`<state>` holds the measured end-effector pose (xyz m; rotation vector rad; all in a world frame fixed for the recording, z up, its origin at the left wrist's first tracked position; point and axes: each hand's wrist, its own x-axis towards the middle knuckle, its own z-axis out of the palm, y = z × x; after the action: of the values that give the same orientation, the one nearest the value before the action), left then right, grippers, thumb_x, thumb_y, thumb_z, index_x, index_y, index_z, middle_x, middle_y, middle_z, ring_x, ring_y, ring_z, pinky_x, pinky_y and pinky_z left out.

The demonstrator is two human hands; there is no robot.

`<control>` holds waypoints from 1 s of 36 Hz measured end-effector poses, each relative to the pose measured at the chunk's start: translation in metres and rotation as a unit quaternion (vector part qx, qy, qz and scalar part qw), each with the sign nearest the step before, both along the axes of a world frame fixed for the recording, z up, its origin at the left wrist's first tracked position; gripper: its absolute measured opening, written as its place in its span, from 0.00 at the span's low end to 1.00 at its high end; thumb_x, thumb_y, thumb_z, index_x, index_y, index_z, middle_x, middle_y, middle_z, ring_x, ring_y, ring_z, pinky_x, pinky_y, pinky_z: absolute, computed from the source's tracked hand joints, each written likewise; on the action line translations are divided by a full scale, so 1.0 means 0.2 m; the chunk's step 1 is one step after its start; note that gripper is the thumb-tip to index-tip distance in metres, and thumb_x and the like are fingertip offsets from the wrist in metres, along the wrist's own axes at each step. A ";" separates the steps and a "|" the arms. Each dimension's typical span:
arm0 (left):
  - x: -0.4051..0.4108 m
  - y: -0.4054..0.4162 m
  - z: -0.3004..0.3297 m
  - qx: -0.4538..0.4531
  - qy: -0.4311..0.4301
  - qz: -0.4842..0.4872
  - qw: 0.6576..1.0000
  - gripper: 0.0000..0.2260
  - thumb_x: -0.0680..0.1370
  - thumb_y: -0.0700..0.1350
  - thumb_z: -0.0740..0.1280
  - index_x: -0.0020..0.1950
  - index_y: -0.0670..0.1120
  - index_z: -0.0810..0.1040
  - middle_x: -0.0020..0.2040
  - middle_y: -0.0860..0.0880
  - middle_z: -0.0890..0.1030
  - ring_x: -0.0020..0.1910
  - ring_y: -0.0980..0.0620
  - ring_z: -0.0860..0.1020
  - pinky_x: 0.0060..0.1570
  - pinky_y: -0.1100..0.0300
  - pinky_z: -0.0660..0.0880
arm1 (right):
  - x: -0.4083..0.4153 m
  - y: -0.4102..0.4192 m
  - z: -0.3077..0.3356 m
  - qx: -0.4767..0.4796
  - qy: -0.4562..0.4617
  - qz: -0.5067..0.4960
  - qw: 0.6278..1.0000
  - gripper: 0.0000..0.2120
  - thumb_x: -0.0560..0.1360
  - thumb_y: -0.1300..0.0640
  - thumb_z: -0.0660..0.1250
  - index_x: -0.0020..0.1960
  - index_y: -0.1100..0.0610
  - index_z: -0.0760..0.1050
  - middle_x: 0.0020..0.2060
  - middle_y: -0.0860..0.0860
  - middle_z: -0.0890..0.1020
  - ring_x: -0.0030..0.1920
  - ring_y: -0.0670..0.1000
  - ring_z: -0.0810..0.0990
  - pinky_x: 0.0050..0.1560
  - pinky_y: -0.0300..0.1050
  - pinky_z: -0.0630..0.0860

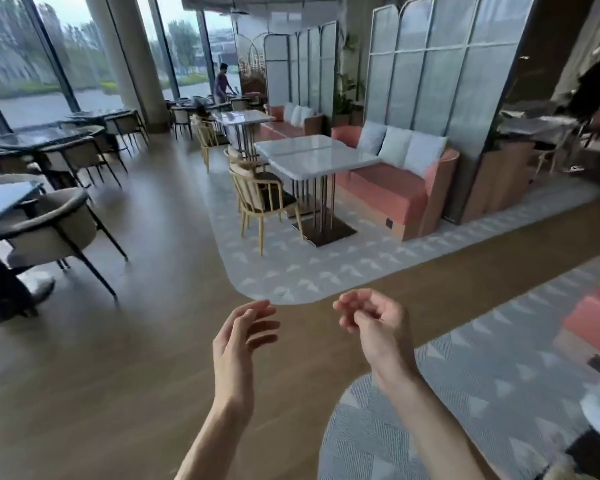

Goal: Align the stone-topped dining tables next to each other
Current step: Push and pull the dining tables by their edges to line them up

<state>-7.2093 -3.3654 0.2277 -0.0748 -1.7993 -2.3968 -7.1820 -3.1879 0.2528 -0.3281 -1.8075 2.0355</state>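
Two white stone-topped dining tables stand side by side ahead of me: the near one [329, 164] and the far one [293, 145], with a narrow seam between their tops. Each rests on thin metal legs over a dark base plate [326, 232]. My left hand [241, 336] and my right hand [374, 323] hover empty over the wooden floor, well short of the tables. The left hand's fingers are loosely spread; the right hand's fingers hang loosely curled. Neither touches anything.
Wooden chairs [262, 199] stand on the tables' left, a pink sofa [395, 183] with cushions on their right. Another white table [243, 117] stands further back. Dark tables and armchairs [54, 225] fill the left side. A person [221, 83] stands far back by the windows.
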 end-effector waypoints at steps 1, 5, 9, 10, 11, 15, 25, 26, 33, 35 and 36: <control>-0.15 0.03 0.00 -0.002 0.001 0.001 1.000 0.13 0.80 0.45 0.60 0.49 0.48 0.85 0.49 0.42 0.85 0.44 0.44 0.84 0.41 0.58 0.79 | -0.17 0.01 0.00 0.002 0.005 0.000 1.000 0.19 0.73 0.77 0.55 0.42 0.60 0.80 0.36 0.53 0.86 0.30 0.45 0.77 0.32 0.35 0.74; -0.70 0.17 0.07 0.008 -0.006 0.002 1.000 0.13 0.77 0.48 0.61 0.49 0.48 0.85 0.49 0.42 0.85 0.44 0.45 0.84 0.41 0.58 0.79 | -0.77 0.06 0.03 0.020 0.011 0.011 1.000 0.23 0.72 0.76 0.57 0.37 0.52 0.82 0.37 0.52 0.86 0.30 0.46 0.77 0.33 0.37 0.74; -1.22 0.27 0.16 0.007 0.000 0.009 1.000 0.13 0.78 0.47 0.60 0.49 0.47 0.85 0.50 0.41 0.85 0.45 0.43 0.83 0.43 0.55 0.79 | -1.27 0.14 0.10 0.053 0.003 0.030 0.998 0.26 0.72 0.74 0.58 0.37 0.46 0.82 0.36 0.49 0.86 0.30 0.45 0.78 0.34 0.39 0.75; -1.34 0.30 0.16 0.007 -0.001 0.012 1.000 0.13 0.79 0.46 0.60 0.49 0.47 0.85 0.50 0.41 0.85 0.44 0.43 0.83 0.44 0.54 0.79 | -1.38 0.17 0.11 0.057 -0.001 0.034 0.998 0.25 0.72 0.74 0.58 0.37 0.47 0.82 0.36 0.49 0.86 0.30 0.44 0.79 0.34 0.38 0.76; -1.47 0.33 0.16 0.008 -0.002 0.015 1.000 0.14 0.80 0.44 0.59 0.49 0.46 0.85 0.50 0.41 0.85 0.44 0.43 0.83 0.44 0.52 0.78 | -1.50 0.20 0.12 0.060 -0.005 0.037 0.998 0.23 0.73 0.73 0.58 0.36 0.49 0.82 0.36 0.49 0.86 0.31 0.44 0.79 0.34 0.37 0.76; -1.99 0.45 0.12 -0.005 -0.005 0.012 1.000 0.15 0.81 0.43 0.58 0.49 0.46 0.85 0.49 0.41 0.85 0.45 0.42 0.83 0.47 0.49 0.78 | -1.96 0.37 0.11 0.063 -0.021 0.040 0.997 0.20 0.74 0.72 0.60 0.36 0.53 0.82 0.34 0.51 0.85 0.32 0.45 0.80 0.33 0.37 0.74; -3.40 1.04 -0.01 0.046 -0.034 -0.003 0.998 0.13 0.81 0.45 0.59 0.53 0.42 0.82 0.50 0.42 0.85 0.46 0.43 0.83 0.44 0.52 0.79 | -3.26 0.88 0.03 0.090 -0.064 0.019 0.994 0.14 0.74 0.71 0.63 0.39 0.56 0.83 0.31 0.52 0.84 0.30 0.42 0.79 0.34 0.36 0.74; -3.53 1.11 0.01 0.042 -0.033 -0.007 0.999 0.13 0.82 0.45 0.59 0.54 0.42 0.82 0.50 0.42 0.85 0.46 0.42 0.83 0.45 0.52 0.79 | -3.38 0.93 0.04 0.094 -0.070 0.019 0.993 0.14 0.74 0.71 0.64 0.39 0.57 0.83 0.32 0.52 0.84 0.31 0.42 0.80 0.34 0.34 0.74; -4.31 1.47 0.20 0.033 -0.011 -0.020 0.999 0.13 0.83 0.43 0.58 0.54 0.41 0.82 0.49 0.42 0.85 0.45 0.44 0.83 0.45 0.52 0.79 | -4.17 1.31 0.19 0.088 -0.052 0.006 0.995 0.14 0.74 0.72 0.64 0.39 0.57 0.83 0.33 0.53 0.85 0.35 0.46 0.83 0.36 0.34 0.77; -4.54 1.54 0.22 0.029 -0.004 -0.014 0.999 0.13 0.83 0.43 0.58 0.53 0.41 0.82 0.48 0.42 0.85 0.44 0.44 0.83 0.44 0.51 0.78 | -4.39 1.41 0.20 0.084 -0.041 0.007 0.996 0.14 0.73 0.73 0.64 0.39 0.58 0.83 0.33 0.53 0.85 0.34 0.46 0.83 0.36 0.34 0.77; -4.64 1.57 0.22 0.027 -0.004 -0.010 1.000 0.13 0.83 0.43 0.58 0.53 0.41 0.82 0.48 0.41 0.85 0.44 0.44 0.83 0.44 0.51 0.78 | -4.50 1.46 0.20 0.086 -0.039 0.009 0.995 0.15 0.73 0.73 0.64 0.39 0.58 0.83 0.33 0.53 0.85 0.34 0.46 0.84 0.35 0.34 0.77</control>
<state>-8.1382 -3.0511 0.2719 -0.0786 -1.7440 -2.4602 -8.0813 -2.8967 0.2927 -0.3451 -2.0240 1.8850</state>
